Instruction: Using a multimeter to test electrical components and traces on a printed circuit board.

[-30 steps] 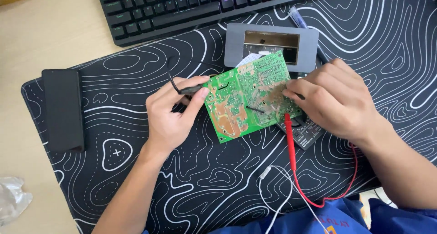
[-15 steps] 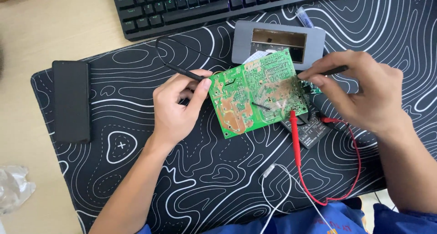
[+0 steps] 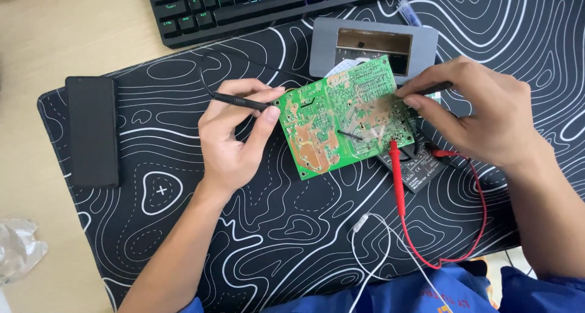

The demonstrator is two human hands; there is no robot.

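A green circuit board [image 3: 341,121] lies solder side up in the middle of the patterned desk mat [image 3: 183,227]. My left hand [image 3: 234,139] pinches a black test probe [image 3: 241,101], and the probe's tip touches the board's upper left edge. My right hand [image 3: 481,115] grips a dark slim tool [image 3: 434,88] at the board's upper right edge. A red test probe [image 3: 396,173] lies below the board with its tip near the lower right edge, and its red lead [image 3: 481,221] loops off to the right. A black meter [image 3: 420,163] sits partly under the board.
A grey box [image 3: 323,51] with an open window stands behind the board, and a black keyboard [image 3: 256,8] lies beyond it. A black rectangular block [image 3: 91,130] rests on the mat's left end. A white cable [image 3: 372,240] trails toward me. Crumpled clear plastic [image 3: 18,249] lies at the lower left.
My right hand has lifted off the board's lower right area and shifted to its upper right edge. My left hand has brought the black probe tip onto the board's left edge.
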